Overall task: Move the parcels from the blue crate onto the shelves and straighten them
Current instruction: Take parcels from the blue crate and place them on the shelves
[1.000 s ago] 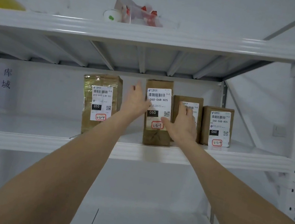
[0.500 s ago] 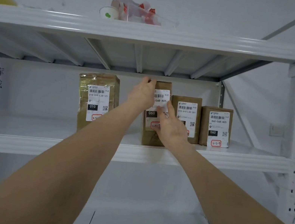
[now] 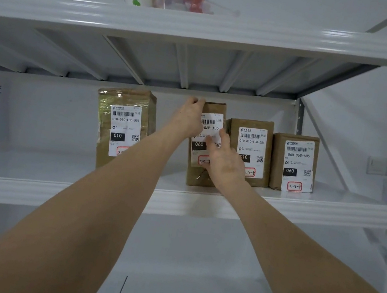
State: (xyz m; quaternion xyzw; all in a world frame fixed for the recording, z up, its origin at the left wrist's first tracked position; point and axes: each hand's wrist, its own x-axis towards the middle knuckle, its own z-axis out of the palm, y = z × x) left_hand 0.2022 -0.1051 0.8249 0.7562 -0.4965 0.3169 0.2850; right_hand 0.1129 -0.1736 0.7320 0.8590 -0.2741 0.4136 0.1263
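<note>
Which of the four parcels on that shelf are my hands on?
The second from the left, the tall 060 parcel: left hand grips its top, right hand lies on its front.

Head view: faces shelf straight on, near.

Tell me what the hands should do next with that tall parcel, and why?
Probably push the tall parcel back: the left hand grips its top, the right hand rests on its front, and it stands forward of its right neighbour.

On white shelf, tall parcel upright, left hand gripping its top corner, right hand flat on its label
</note>
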